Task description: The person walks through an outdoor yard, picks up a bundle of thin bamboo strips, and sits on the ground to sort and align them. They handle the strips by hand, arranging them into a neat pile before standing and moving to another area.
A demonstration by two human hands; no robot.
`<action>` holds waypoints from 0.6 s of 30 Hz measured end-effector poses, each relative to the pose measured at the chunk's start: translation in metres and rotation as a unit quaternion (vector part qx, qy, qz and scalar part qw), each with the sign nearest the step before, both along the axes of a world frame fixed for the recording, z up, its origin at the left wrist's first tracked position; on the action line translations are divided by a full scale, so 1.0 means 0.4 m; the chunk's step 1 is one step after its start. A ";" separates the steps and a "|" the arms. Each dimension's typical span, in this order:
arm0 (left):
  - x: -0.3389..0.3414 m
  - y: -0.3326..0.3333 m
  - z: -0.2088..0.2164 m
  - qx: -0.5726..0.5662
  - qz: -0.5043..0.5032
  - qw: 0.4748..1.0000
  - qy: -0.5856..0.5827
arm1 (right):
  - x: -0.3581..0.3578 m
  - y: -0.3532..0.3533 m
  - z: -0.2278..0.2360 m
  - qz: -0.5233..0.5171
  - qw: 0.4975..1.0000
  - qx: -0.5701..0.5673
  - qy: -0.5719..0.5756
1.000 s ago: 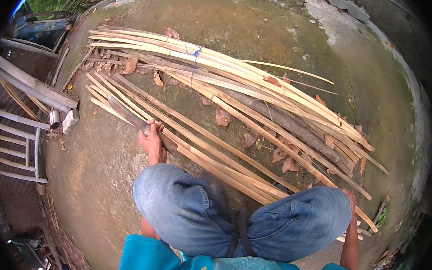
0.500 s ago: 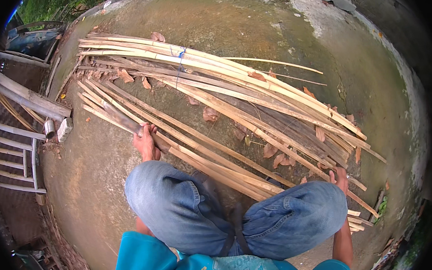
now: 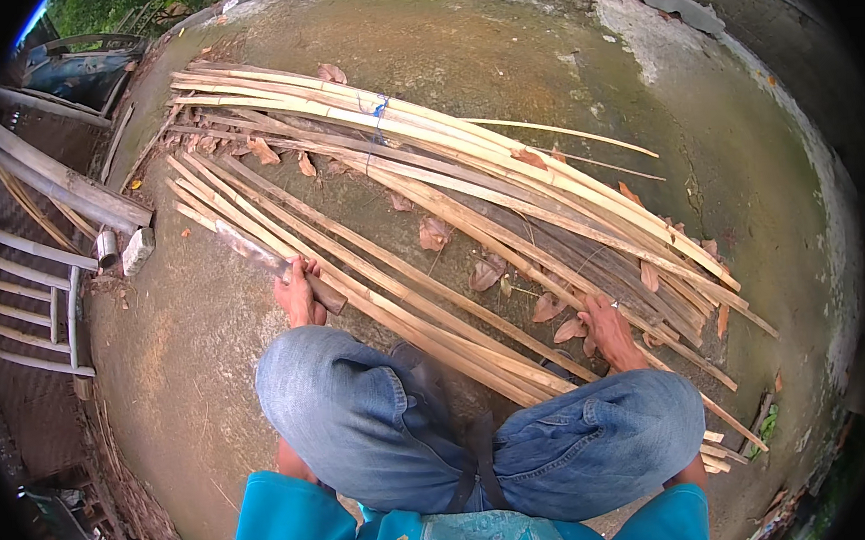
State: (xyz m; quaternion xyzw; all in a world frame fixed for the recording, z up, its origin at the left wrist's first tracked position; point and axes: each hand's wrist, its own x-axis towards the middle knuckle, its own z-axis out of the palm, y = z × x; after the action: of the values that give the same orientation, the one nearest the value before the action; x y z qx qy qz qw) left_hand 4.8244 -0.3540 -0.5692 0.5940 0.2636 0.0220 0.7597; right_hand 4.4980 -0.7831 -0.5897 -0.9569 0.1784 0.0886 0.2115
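Observation:
My left hand [image 3: 299,293] is closed around a large knife [image 3: 251,251] with a broad, stained blade and a thick wooden handle. The blade points toward the far left, over the near group of split bamboo strips [image 3: 404,297]. These strips run slantwise in front of my knees, and their right ends pass behind my right leg. My right hand [image 3: 612,334] reaches past my right knee, fingers closed on a bamboo strip [image 3: 511,239] along the near edge of the far bundle. Blue string [image 3: 378,113] ties that bundle [image 3: 443,129] toward its left part.
Dry brown leaves [image 3: 435,234] lie around the strips on the mossy concrete floor [image 3: 180,388]. To the left are thick poles [image 3: 60,181], a ladder-like bamboo frame [image 3: 28,288], a can [image 3: 107,248] and a pale block [image 3: 137,252]. A low wall edge curves along the right.
My right hand has moved left along the strips, from near their right ends to beside my knee. The knife in my left hand has shifted slightly, its blade now clearer. The view has shifted slightly.

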 end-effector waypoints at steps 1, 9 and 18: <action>0.007 -0.021 -0.003 0.011 -0.001 1.000 0.005 | -0.024 -0.036 0.039 0.013 1.000 0.019 0.007; 0.002 0.046 -0.038 0.031 0.010 0.999 0.001 | -0.090 -0.189 0.396 -0.240 0.867 0.398 0.181; 0.002 0.023 -0.056 -0.022 0.010 1.000 -0.001 | -0.229 -0.246 0.203 -0.161 0.954 0.232 0.098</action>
State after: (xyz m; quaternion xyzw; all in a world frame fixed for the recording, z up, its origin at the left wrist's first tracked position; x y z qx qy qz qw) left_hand 4.8252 -0.3448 -0.5914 0.5742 0.2690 0.0247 0.7729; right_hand 4.4064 -0.8813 -0.5087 -0.8264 0.3248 0.1861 0.4207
